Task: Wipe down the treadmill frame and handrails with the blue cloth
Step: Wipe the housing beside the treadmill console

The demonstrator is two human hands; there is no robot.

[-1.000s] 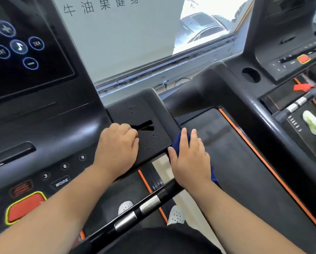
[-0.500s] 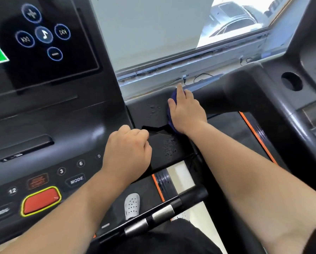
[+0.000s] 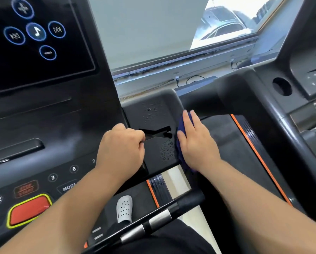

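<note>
Console tray (image 3: pixel 153 110) between the hands shows droplets (image 3: pixel 167 151), so wiping seems unfinished: right hand (image 3: pixel 197 143), fingers straight, presses the blue cloth (image 3: pixel 181 125) to its edge; left hand (image 3: pixel 120 149) rests curled, empty.

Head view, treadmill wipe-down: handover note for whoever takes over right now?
Left hand: fingers curled, resting on the black plastic side tray beside its slot; nothing visibly held.
Right hand: flat, pressing the dark blue cloth against the tray's right edge.
Done: cannot tell how much is already wiped.
Left: water droplets sit on the tray top, so wipe that; then the black handrail with silver grip plates below the hands, and the rest of the frame.
</note>
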